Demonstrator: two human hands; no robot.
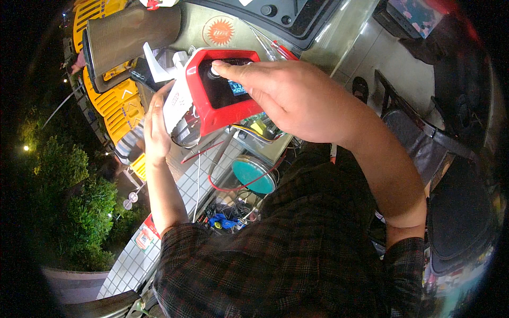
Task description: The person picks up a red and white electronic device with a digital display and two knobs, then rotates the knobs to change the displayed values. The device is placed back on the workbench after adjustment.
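Note:
A boxy electronic device (225, 115) has a red front frame, a white side, a black panel and a small lit screen (237, 88). My left hand (155, 130) is closed round its white side, fingers along the edge, and the device is tilted. From the right, my right hand (305, 95) reaches over the panel. Its index finger is stretched out, the tip on a round knob (213, 73); the thumb is over the screen's edge, and the other fingers are mostly hidden. A white angled arm (155, 64) sticks out at the upper left. Wires hang by the underside.
Screwdrivers (284, 50) lie on the bench behind the device, near a dark tray (313, 21). Below are a round teal-topped stool (253, 174) and a red cable. A black chair (419, 140) stands at right; yellow plastic barriers (108, 103) and a brown boot-like object (132, 34) are at left.

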